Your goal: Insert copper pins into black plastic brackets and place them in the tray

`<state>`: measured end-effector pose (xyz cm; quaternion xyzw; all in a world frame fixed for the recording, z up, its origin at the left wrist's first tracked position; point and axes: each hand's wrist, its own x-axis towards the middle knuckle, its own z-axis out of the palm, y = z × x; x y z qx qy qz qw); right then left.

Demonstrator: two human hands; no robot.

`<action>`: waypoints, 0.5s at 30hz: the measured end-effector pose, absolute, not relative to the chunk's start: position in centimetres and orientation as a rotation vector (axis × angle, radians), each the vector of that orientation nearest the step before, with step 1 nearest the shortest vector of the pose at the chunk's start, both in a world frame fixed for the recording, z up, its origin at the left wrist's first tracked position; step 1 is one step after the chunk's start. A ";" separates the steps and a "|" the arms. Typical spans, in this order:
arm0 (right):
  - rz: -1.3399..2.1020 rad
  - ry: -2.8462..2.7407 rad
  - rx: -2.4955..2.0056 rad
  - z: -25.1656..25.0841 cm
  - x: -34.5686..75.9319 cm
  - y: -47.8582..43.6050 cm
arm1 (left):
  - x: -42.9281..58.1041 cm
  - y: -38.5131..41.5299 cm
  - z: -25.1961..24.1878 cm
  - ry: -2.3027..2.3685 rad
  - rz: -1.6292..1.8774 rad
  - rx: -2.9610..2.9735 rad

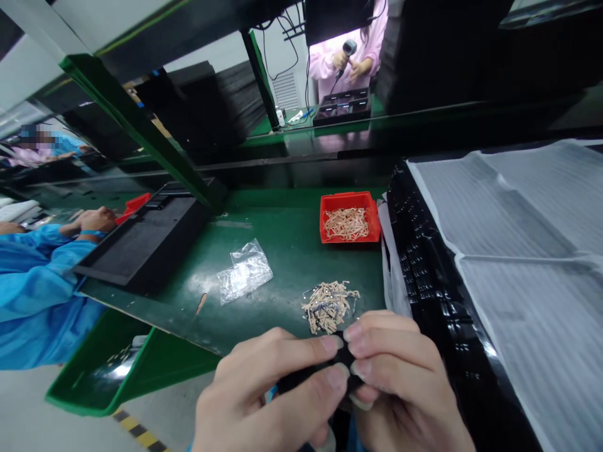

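My left hand (264, 395) and my right hand (400, 376) meet at the bottom centre, their fingertips pinching a small black object (342, 367) that they mostly hide. Just beyond my fingers lies a loose pile of tan flexible strips (327, 306) on the green workbench (287, 251). A red plastic bin (349, 217) beyond the pile holds more such strips. To the left of the pile lies a transparent plastic bag (245, 271) with small pale contents.
At right, a black tray (438, 295) holds a grey foam sheet (518, 251). A black foam-lined tray (146, 235) stands on the bench's left, beside a co-worker's blue sleeve (42, 282). A green bin (103, 370) hangs below the bench edge. Beyond a shelf, a person in pink (346, 63) holds a handheld scanner.
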<state>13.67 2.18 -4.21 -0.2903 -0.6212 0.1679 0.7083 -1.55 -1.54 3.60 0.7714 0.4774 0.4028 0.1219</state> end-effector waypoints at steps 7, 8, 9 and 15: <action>0.407 -1.067 -0.598 -3.4 12.2 2.1 | 0.0 -2.0 1.8 1.351 1.284 2.206; 0.424 -1.074 -0.589 -3.4 12.2 2.1 | 0.2 -2.1 1.4 1.370 1.327 2.198; 0.443 -1.087 -0.591 -3.4 12.2 2.2 | 0.4 -2.2 1.2 1.390 1.373 2.175; 0.483 -1.088 -0.632 -3.4 12.6 2.2 | 0.6 -1.8 1.3 1.337 1.332 2.085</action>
